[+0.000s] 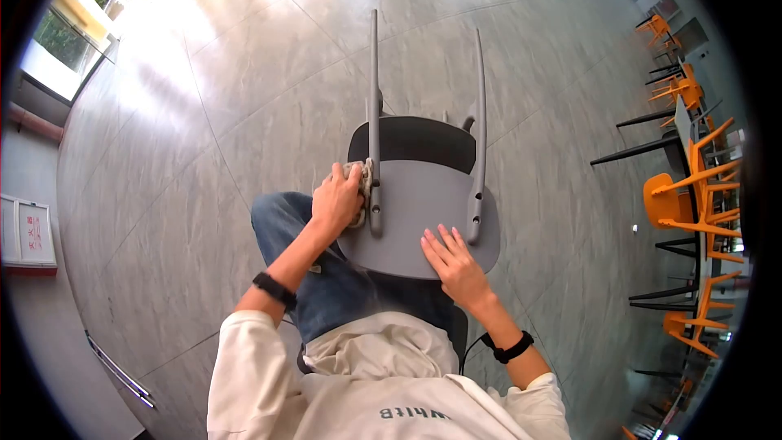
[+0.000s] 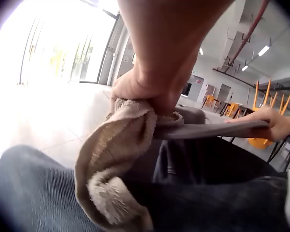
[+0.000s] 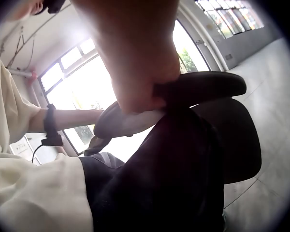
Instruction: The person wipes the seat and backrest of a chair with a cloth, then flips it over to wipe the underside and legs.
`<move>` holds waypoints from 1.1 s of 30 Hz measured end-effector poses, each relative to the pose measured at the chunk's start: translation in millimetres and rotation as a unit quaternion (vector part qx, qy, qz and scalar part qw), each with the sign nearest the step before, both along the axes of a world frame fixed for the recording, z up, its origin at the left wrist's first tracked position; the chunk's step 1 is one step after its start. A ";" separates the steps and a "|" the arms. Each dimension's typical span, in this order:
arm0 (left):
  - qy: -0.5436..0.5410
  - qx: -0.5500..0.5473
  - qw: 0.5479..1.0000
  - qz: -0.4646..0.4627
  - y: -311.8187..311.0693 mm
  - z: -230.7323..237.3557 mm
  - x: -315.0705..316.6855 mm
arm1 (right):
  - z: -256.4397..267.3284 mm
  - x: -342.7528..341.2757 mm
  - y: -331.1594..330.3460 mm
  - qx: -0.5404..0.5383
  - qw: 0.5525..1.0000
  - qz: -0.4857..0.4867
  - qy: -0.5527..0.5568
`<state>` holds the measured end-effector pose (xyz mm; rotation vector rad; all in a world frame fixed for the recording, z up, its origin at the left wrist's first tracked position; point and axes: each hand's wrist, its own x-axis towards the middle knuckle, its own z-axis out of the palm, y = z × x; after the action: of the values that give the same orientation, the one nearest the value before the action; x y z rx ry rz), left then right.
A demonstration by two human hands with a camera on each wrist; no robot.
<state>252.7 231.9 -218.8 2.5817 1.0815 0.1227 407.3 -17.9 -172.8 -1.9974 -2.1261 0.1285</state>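
Note:
A grey chair point(image 1: 419, 216) lies across the person's lap, its underside up and two grey legs point(image 1: 375, 98) pointing away. The left hand point(image 1: 336, 200) grips a beige cloth point(image 1: 363, 187) against the chair's left edge, beside the left leg's base. In the left wrist view the cloth point(image 2: 113, 164) hangs down in folds below the hand point(image 2: 145, 92). The right hand point(image 1: 460, 273) rests on the near right part of the chair with its fingers extended. In the right wrist view that hand point(image 3: 140, 99) is dark, and its fingertips are mostly hidden.
Orange chairs point(image 1: 664, 195) and dark tables stand along the right side. A framed sign point(image 1: 28, 232) is on the wall at the left. Grey tiled floor point(image 1: 269, 73) surrounds the person, and tall windows point(image 2: 63, 48) let in bright light.

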 end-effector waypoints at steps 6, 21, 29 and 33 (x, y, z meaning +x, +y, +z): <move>-0.011 -0.022 1.000 0.010 42.5 -12.9 25.2 | -0.4 -3.3 2.1 0.012 1.000 -0.014 0.005; 0.075 0.031 0.997 -0.014 47.8 -24.7 22.7 | 6.9 -3.2 -1.7 0.020 1.000 -0.022 0.008; 0.070 -0.010 0.996 -0.054 34.6 11.0 19.5 | 2.6 -6.4 -1.3 0.051 0.997 -0.049 0.031; 0.108 -0.050 0.988 -0.096 -13.4 56.9 -33.1 | 1.6 -6.0 -2.7 0.059 0.996 -0.060 0.040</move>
<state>219.6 218.5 -161.9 2.6349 0.8772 -0.2573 401.3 -20.6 -171.1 -2.0097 -1.9145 0.0589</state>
